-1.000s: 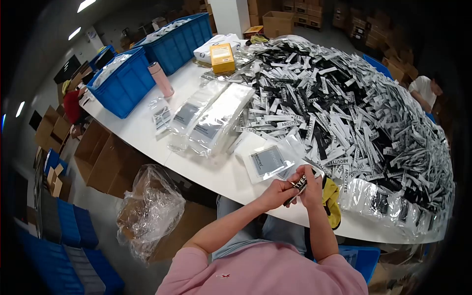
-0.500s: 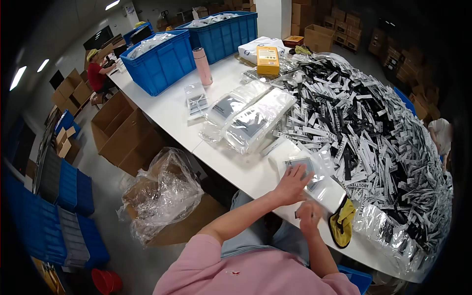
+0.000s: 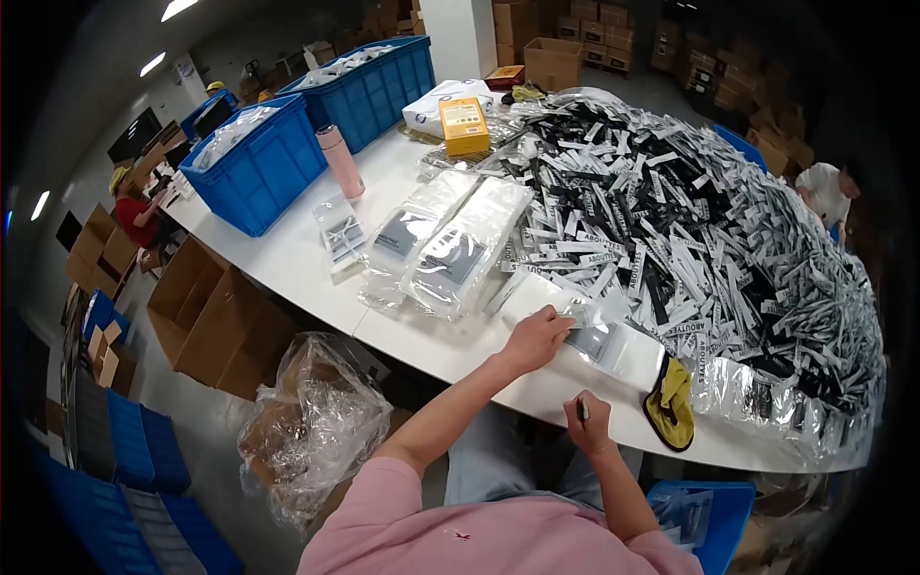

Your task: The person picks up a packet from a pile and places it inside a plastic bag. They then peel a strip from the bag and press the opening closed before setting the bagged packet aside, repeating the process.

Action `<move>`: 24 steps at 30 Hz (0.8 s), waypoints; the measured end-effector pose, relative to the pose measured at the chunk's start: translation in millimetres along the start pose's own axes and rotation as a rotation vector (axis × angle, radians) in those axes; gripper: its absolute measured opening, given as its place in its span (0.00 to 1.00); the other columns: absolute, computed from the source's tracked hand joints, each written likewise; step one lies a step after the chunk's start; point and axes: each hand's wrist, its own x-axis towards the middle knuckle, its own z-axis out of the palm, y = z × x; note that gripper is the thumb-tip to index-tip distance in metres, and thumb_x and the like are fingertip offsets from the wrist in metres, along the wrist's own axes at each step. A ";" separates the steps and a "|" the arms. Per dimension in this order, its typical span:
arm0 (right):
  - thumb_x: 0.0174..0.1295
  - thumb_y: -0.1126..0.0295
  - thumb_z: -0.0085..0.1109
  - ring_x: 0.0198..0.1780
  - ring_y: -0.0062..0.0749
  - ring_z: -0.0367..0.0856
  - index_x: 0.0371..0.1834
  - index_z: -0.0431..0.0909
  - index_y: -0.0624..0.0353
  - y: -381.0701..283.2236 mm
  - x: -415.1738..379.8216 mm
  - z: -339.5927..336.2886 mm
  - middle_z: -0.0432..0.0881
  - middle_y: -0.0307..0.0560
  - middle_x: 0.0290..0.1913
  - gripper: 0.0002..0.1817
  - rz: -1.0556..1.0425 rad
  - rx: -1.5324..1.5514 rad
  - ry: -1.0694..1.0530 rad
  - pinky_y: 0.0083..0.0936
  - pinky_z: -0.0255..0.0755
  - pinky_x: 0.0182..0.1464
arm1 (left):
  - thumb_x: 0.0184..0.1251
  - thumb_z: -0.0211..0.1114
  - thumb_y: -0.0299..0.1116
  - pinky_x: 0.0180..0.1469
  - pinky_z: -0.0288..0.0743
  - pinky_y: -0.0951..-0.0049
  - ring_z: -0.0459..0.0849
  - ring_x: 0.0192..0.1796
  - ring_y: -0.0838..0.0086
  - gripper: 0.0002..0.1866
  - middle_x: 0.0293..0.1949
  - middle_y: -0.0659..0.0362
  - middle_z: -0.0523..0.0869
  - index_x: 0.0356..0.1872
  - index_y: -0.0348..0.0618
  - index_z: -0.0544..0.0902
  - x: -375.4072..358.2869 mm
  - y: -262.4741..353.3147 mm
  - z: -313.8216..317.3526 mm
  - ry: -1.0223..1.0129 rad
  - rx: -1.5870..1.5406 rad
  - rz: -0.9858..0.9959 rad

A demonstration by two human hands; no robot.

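Note:
My left hand (image 3: 539, 340) is closed, pinching the edge of a clear plastic bag (image 3: 581, 314) lifted a little off the stack of printed clear bags (image 3: 625, 356) on the table. Nearer my body, my right hand (image 3: 590, 426) is curled around a small dark object (image 3: 582, 410), whose kind I cannot make out. A yellow and black cloth item (image 3: 674, 402) lies to the right of the bag stack. Beyond it spreads a large heap of black and white sealed packets (image 3: 671, 230), many printed "ABOUTYES".
More bundled clear bags (image 3: 458, 259) lie left of my left hand. Behind are a pink bottle (image 3: 340, 163), an orange box (image 3: 465, 126) and blue crates (image 3: 261, 172). A carton with crumpled plastic (image 3: 321, 422) stands beside the table; a blue bin (image 3: 733, 513) sits lower right. Co-workers are farther off.
My left hand went from lying on the bags to pinching a bag edge, moving left. My right hand moved down, away from the stack. The view has turned right.

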 end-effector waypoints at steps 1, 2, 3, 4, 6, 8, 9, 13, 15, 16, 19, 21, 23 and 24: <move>0.57 0.70 0.59 0.20 0.45 0.71 0.21 0.68 0.61 -1.3 1.9 -1.6 0.69 0.53 0.17 0.12 0.015 -0.007 0.011 0.31 0.63 0.23 | 0.55 0.57 0.27 0.37 0.72 0.62 0.77 0.36 0.60 0.15 0.30 0.54 0.75 0.45 0.48 0.80 -2.6 3.9 -4.4 0.057 0.027 0.045; 0.57 0.69 0.59 0.20 0.46 0.71 0.22 0.68 0.61 -3.0 2.2 -2.8 0.69 0.54 0.17 0.12 -0.013 0.037 0.041 0.31 0.63 0.23 | 0.54 0.57 0.26 0.35 0.72 0.63 0.76 0.33 0.61 0.16 0.28 0.54 0.73 0.46 0.48 0.80 -6.4 7.6 -7.3 0.109 0.052 0.087; 0.57 0.69 0.59 0.21 0.47 0.72 0.22 0.68 0.62 -4.8 0.1 -4.4 0.69 0.54 0.18 0.12 -0.036 0.080 0.073 0.31 0.64 0.23 | 0.51 0.57 0.23 0.32 0.70 0.64 0.73 0.30 0.63 0.20 0.26 0.56 0.71 0.48 0.51 0.80 -10.1 11.2 -8.3 0.161 0.091 0.168; 0.57 0.69 0.59 0.21 0.47 0.72 0.22 0.68 0.62 -1.6 -3.7 -4.4 0.69 0.54 0.18 0.12 -0.006 0.071 0.087 0.31 0.64 0.23 | 0.50 0.57 0.22 0.32 0.70 0.64 0.73 0.31 0.64 0.23 0.25 0.56 0.70 0.50 0.52 0.79 -14.9 14.7 -8.4 0.163 0.130 0.219; 0.57 0.70 0.59 0.20 0.40 0.71 0.23 0.69 0.63 13.1 -8.9 -5.2 0.69 0.53 0.17 0.11 0.119 0.101 0.045 0.30 0.63 0.23 | 0.46 0.58 0.20 0.30 0.69 0.65 0.72 0.29 0.65 0.29 0.23 0.58 0.69 0.54 0.55 0.76 -22.5 21.6 -7.1 0.165 0.201 0.314; 0.58 0.70 0.58 0.19 0.35 0.69 0.23 0.69 0.63 14.1 -6.6 -14.6 0.69 0.49 0.17 0.11 0.194 0.142 0.150 0.28 0.62 0.23 | 0.45 0.58 0.20 0.28 0.69 0.65 0.72 0.27 0.65 0.29 0.22 0.59 0.69 0.54 0.56 0.76 -30.0 27.5 -6.7 0.132 0.265 0.327; 0.59 0.70 0.58 0.19 0.29 0.68 0.23 0.69 0.63 16.9 -6.5 -20.5 0.69 0.45 0.17 0.11 0.239 0.195 0.242 0.27 0.61 0.23 | 0.45 0.58 0.20 0.27 0.69 0.66 0.72 0.24 0.66 0.29 0.20 0.60 0.68 0.54 0.56 0.77 -32.7 33.3 -8.7 0.154 0.282 0.350; 0.64 0.65 0.53 0.12 0.14 0.56 0.19 0.66 0.56 26.7 3.3 -41.5 0.61 0.28 0.13 0.16 0.563 0.706 0.371 0.17 0.48 0.15 | 0.45 0.58 0.21 0.27 0.68 0.68 0.71 0.24 0.68 0.29 0.20 0.61 0.67 0.54 0.55 0.77 -49.1 46.8 -13.2 0.116 0.383 0.400; 0.65 0.57 0.50 0.08 0.12 0.50 0.19 0.65 0.55 11.1 15.4 -64.1 0.58 0.29 0.11 0.19 0.712 0.820 0.322 0.16 0.41 0.11 | 0.46 0.58 0.22 0.27 0.68 0.70 0.71 0.24 0.69 0.29 0.20 0.61 0.67 0.54 0.56 0.77 -56.8 51.5 -14.8 0.061 0.464 0.462; 0.64 0.56 0.51 0.08 0.12 0.50 0.20 0.67 0.57 2.9 22.8 -72.2 0.58 0.29 0.11 0.19 0.749 0.781 0.243 0.16 0.41 0.11 | 0.46 0.58 0.22 0.27 0.68 0.70 0.71 0.24 0.69 0.29 0.20 0.61 0.67 0.54 0.56 0.77 -59.5 54.3 -16.1 0.048 0.457 0.470; 0.61 0.57 0.54 0.10 0.13 0.54 0.25 0.74 0.61 -7.2 24.4 -84.1 0.64 0.33 0.11 0.18 0.758 0.774 0.000 0.16 0.44 0.12 | 0.46 0.57 0.23 0.28 0.68 0.70 0.71 0.25 0.70 0.30 0.21 0.61 0.68 0.56 0.57 0.76 -67.8 60.5 -18.3 0.001 0.528 0.505; 0.60 0.61 0.57 0.09 0.13 0.56 0.25 0.73 0.61 -11.0 22.5 -79.7 0.64 0.33 0.10 0.14 0.716 0.641 -0.051 0.17 0.45 0.12 | 0.44 0.58 0.22 0.28 0.67 0.69 0.70 0.25 0.69 0.30 0.21 0.62 0.67 0.54 0.58 0.78 -70.2 60.8 -19.0 0.003 0.587 0.483; 0.58 0.63 0.58 0.10 0.14 0.59 0.26 0.76 0.63 -11.0 19.1 -73.3 0.68 0.35 0.13 0.13 0.696 0.668 -0.047 0.16 0.49 0.13 | 0.44 0.58 0.22 0.29 0.68 0.68 0.71 0.27 0.69 0.30 0.22 0.61 0.68 0.55 0.58 0.77 -75.0 60.6 -20.9 -0.017 0.613 0.468; 0.57 0.64 0.60 0.11 0.15 0.62 0.26 0.78 0.64 -11.0 18.4 -72.2 0.73 0.37 0.16 0.13 0.666 0.694 -0.046 0.16 0.54 0.14 | 0.44 0.58 0.22 0.29 0.68 0.68 0.70 0.27 0.68 0.31 0.22 0.61 0.68 0.55 0.58 0.76 -76.1 62.8 -22.9 -0.004 0.632 0.441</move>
